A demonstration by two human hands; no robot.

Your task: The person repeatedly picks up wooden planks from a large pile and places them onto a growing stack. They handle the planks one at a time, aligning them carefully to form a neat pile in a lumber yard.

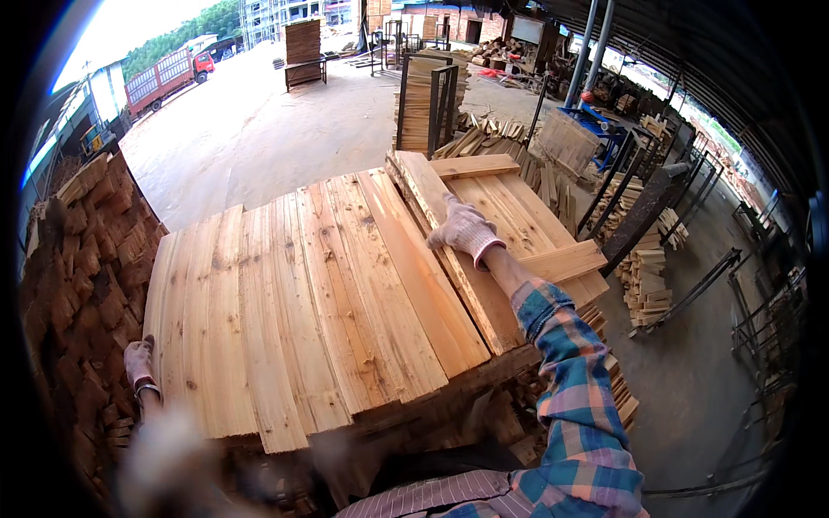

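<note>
Pale wooden boards [259, 311] lie side by side in a broad row in front of me. At the row's left edge is my left hand [140, 361], gloved, its fingers curled against the outermost board. My right hand [466, 229], in a light knit glove, grips the long edge of a plank [421, 194] towards the right of the row. Just beyond that plank, more boards carry two crosspieces, a far one [475, 166] and a near one [566, 262]. The undersides of the boards are hidden.
Rough brown wood pieces [91, 268] are heaped on the left. Stacked slats [423, 104] stand in a metal frame ahead, with more slat piles [648, 276] and dark metal bars [648, 216] to the right. A red truck [168, 82] is parked far left.
</note>
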